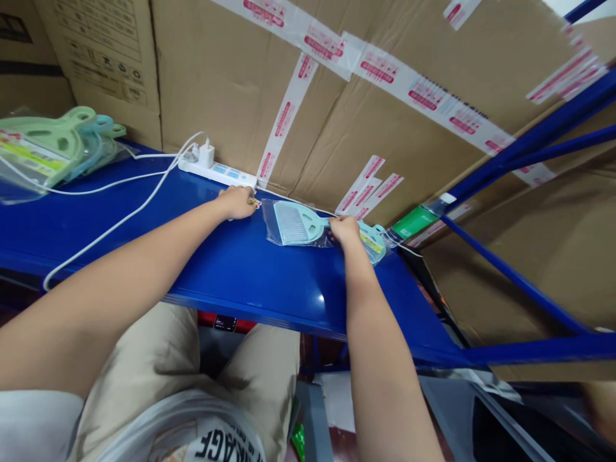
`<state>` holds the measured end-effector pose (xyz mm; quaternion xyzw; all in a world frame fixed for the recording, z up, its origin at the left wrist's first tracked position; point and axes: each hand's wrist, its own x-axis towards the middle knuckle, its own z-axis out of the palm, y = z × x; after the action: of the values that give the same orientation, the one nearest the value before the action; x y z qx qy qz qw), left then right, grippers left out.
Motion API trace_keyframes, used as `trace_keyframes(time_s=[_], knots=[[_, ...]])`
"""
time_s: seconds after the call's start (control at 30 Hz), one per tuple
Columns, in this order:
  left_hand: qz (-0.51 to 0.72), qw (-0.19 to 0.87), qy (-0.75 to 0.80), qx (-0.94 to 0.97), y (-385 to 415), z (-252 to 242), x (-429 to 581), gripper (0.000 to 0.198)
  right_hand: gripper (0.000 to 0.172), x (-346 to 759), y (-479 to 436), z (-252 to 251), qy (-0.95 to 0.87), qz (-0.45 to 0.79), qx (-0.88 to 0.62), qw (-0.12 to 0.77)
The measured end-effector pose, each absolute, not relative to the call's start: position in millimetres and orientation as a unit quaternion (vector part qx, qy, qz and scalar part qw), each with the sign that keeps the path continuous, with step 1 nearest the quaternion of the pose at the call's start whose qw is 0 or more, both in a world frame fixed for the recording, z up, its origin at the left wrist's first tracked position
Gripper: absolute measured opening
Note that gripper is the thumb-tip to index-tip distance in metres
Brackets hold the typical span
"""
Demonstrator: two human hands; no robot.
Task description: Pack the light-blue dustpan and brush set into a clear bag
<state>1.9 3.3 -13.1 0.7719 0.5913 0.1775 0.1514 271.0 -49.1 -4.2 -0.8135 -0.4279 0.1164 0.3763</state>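
A pale turquoise mini dustpan-and-brush set (pixel 301 223) lies in a clear plastic bag on the blue shelf. My right hand (pixel 345 229) is closed around its handle end, and the fingertips are partly hidden. Just beyond that hand lies another turquoise set (pixel 373 242) in a bag, with a yellow-green label. My left hand (pixel 237 201) rests on the shelf in front of the white power strip (pixel 216 171), left of the bagged set. Its fingers are curled, and a small multicoloured bit shows at the fingertips, too small to name.
Several bagged dustpan sets (pixel 58 144), green and blue, are piled at the left. White cables (pixel 144 204) loop over the blue shelf (pixel 269 282). A green-labelled bottle (pixel 418 220) leans at the right end. Large taped cardboard boxes (pixel 212 77) stand behind, beside blue rack bars (pixel 520 276).
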Motion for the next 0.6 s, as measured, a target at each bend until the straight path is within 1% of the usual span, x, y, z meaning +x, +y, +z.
trace_keyframes(time_s=[0.2, 0.27, 0.33, 0.6], knots=[[0.24, 0.213, 0.555, 0.767, 6.3, -19.6, 0.3, 0.04, 0.026, 259.3, -47.8, -2.7, -0.356, 0.246, -0.747, 0.505], [0.259, 0.231, 0.546, 0.763, 7.1, -21.0, 0.8, 0.038, 0.026, 255.7, -48.0, -1.8, -0.338, 0.277, -0.724, 0.533], [0.271, 0.237, 0.542, 0.759, 7.7, -21.6, 1.3, 0.038, 0.026, 252.9, -48.9, -0.6, -0.327, 0.299, -0.714, 0.542], [0.297, 0.262, 0.559, 0.729, 6.8, -18.8, -0.1, 0.036, 0.028, 245.2, -55.1, 5.0, -0.317, 0.363, -0.699, 0.528]])
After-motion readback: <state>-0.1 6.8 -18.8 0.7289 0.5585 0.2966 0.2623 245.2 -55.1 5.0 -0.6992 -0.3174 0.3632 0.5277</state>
